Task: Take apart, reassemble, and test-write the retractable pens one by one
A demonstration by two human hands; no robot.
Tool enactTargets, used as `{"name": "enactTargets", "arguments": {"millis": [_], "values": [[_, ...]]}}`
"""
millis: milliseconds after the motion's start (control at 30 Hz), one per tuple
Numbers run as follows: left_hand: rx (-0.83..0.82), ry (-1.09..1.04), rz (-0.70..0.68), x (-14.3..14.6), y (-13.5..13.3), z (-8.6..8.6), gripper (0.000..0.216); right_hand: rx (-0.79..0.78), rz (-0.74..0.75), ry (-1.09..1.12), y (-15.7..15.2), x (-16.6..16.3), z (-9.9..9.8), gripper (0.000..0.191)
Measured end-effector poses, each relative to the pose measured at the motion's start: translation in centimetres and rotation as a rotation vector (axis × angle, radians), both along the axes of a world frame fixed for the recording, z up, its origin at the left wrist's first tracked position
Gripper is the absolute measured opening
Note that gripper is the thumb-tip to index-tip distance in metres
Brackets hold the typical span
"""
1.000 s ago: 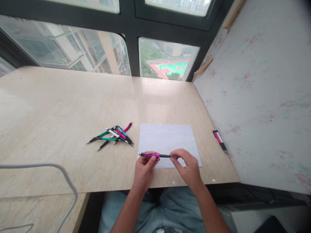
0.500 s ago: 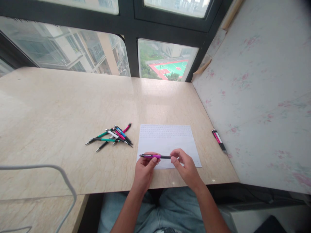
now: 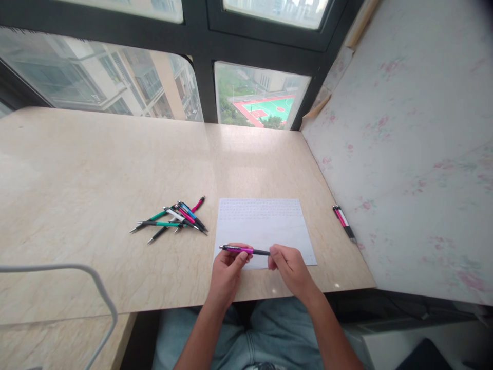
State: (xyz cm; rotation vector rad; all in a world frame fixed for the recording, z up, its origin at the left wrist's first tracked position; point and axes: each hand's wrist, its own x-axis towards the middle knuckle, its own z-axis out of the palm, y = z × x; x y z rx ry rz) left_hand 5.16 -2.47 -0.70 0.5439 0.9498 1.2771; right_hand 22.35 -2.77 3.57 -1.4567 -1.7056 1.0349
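Observation:
A pink and black pen [image 3: 242, 250] is held level over the near edge of a white sheet of paper [image 3: 265, 226] with faint writing along its top. My left hand [image 3: 228, 272] pinches the pen's pink barrel. My right hand [image 3: 289, 267] is closed on the pen's black end, fingers curled. Both hands sit close together at the front of the beige marble table [image 3: 115, 169].
A pile of several pens [image 3: 175, 218], green, blue, pink and black, lies left of the paper. Two more pens [image 3: 344, 222] lie by the floral wall panel [image 3: 416, 154] at the right. A curved white bar [image 3: 77, 277] is at the lower left. Windows run along the back.
My right hand has slid slightly left along the pen and curled tighter on its end. The view has shifted a little; the pen stays level over the paper.

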Motion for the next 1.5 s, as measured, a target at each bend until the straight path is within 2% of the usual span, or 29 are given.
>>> {"name": "enactTargets", "arguments": {"millis": [133,233,333,433,567,633,700,800,900,1000,1067,1167,1233,1333,1400,1500], "values": [[0.006,0.026,-0.011,0.0,0.1,0.1,0.018,0.047,-0.039,0.017,-0.1,-0.1,0.0,0.028],[0.033,0.071,-0.043,-0.1,0.1,0.0,0.017,0.083,-0.081,0.01,-0.3,-0.3,-0.3,0.036],[0.07,0.116,-0.055,-0.1,0.0,-0.3,0.015,0.046,-0.124,-0.007,-0.5,-0.3,-0.9,0.044],[0.084,0.147,-0.042,-0.1,0.0,-0.4,0.016,0.0,-0.073,-0.041,-0.5,-0.1,-0.8,0.045],[0.127,0.268,-0.086,0.1,-0.1,0.0,0.013,0.164,0.016,-0.186,-0.6,-0.2,0.5,0.019],[0.147,0.311,-0.111,0.2,-0.1,0.2,0.012,0.231,0.076,-0.272,-0.6,-0.5,1.1,0.016],[0.134,0.326,-0.113,0.3,-0.2,0.4,0.014,0.234,0.118,-0.315,-0.5,-0.7,1.4,0.013],[0.117,0.322,-0.108,0.2,-0.4,0.3,0.017,0.17,0.08,-0.193,-0.3,-0.6,1.0,0.009],[0.118,0.296,-0.095,0.1,-0.3,0.1,0.018,0.046,-0.088,0.168,0.1,0.2,-0.1,0.009],[0.136,0.251,-0.093,0.0,-0.2,0.1,0.019,-0.019,-0.292,0.501,0.7,1.2,-1.4,0.024],[0.142,0.19,-0.075,-0.1,-0.2,0.3,0.019,-0.028,-0.384,0.594,1.4,1.8,-1.9,0.042],[0.17,0.177,-0.039,-0.9,0.0,0.9,0.017,-0.015,-0.435,0.642,2.6,2.5,-2.5,0.072],[0.241,0.351,-0.065,-1.8,0.4,1.5,0.016,0.018,-0.451,0.657,3.4,2.8,-2.9,0.085],[0.378,0.768,-0.065,-3.4,1.2,2.0,0.011,0.044,-0.464,0.658,4.7,3.1,-3.4,0.098],[0.47,0.954,-0.064,-4.2,1.8,2.0,0.008,0.043,-0.449,0.658,5.4,3.2,-3.8,0.099],[0.515,1.063,-0.101,-4.8,2.3,1.5,0.01,0.033,-0.426,0.66,6.0,3.2,-4.3,0.092]]}}
